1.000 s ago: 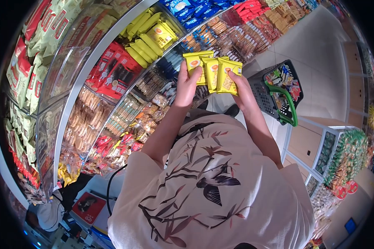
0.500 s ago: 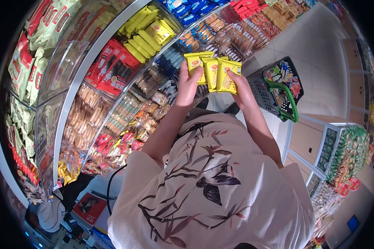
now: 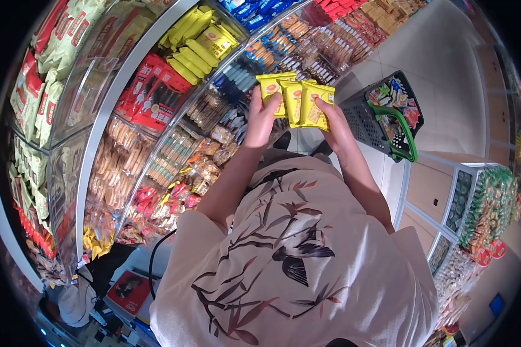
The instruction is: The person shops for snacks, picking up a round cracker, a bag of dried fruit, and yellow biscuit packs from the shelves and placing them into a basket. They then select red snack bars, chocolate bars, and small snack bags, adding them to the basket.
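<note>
Several small yellow snack packets (image 3: 294, 103) are fanned out between my two hands in front of my body. My left hand (image 3: 261, 120) is closed on the left end of the fan, thumb on top. On the right end, my right hand (image 3: 334, 122) pinches a packet with its thumb on the front. Similar yellow packets (image 3: 198, 55) lie in a clear shelf bin at the upper left. Beside that bin are red packets (image 3: 153, 92). To the right of my hands, a dark basket (image 3: 362, 124) with a green handle (image 3: 408, 139) stands on the floor, holding mixed packets.
Curved shelves of clear bins with wrapped snacks (image 3: 118, 153) run along the left and top. A cabinet (image 3: 425, 191) with green-wrapped goods (image 3: 492, 199) stands at the right. Part of another person (image 3: 76, 303) shows at the lower left.
The shelves and basket have shifted slightly in view. Both hands keep their hold on the yellow packets, with almost no movement.
</note>
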Action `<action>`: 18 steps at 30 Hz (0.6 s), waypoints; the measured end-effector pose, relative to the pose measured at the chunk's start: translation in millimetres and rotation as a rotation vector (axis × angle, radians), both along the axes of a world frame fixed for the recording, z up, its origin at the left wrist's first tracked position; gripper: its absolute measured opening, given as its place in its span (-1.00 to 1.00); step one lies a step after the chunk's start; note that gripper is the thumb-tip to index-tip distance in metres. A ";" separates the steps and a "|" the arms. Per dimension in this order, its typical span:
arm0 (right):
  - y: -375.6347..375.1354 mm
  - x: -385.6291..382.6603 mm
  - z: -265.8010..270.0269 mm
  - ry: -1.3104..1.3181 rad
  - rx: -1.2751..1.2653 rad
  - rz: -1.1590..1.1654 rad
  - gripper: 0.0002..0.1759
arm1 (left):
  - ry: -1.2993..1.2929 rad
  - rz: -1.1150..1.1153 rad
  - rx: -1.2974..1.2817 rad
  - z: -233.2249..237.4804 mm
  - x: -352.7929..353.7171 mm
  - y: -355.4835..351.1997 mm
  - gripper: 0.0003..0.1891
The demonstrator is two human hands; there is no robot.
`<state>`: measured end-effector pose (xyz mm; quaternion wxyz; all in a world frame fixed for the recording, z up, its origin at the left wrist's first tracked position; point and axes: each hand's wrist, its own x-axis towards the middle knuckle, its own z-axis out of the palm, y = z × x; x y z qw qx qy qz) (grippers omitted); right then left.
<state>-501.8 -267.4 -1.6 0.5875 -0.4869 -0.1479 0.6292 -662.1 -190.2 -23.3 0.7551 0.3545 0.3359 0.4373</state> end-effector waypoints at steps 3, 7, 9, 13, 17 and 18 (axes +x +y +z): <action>-1.4 2.8 1.3 -0.009 -0.004 -0.019 -0.48 | 0.012 -0.010 0.007 -3.5 5.0 1.4 -0.72; -4.9 7.8 1.9 -0.010 -0.016 -0.064 -0.49 | 0.014 -0.044 -0.006 -4.9 13.5 1.6 -0.72; -5.2 9.6 2.1 -0.007 -0.022 -0.087 -0.49 | 0.018 -0.060 -0.014 -5.2 17.0 2.9 -0.72; -3.2 17.7 1.7 -0.005 -0.031 -0.117 -0.48 | 0.016 -0.084 -0.017 -4.3 28.3 8.2 -0.72; 0.2 23.1 -9.7 0.025 -0.034 -0.132 -0.48 | 0.028 -0.104 -0.018 -7.1 33.4 13.3 -0.71; 0.6 22.7 -9.8 0.023 -0.037 -0.128 -0.48 | 0.035 -0.110 -0.023 -8.8 32.9 13.9 -0.70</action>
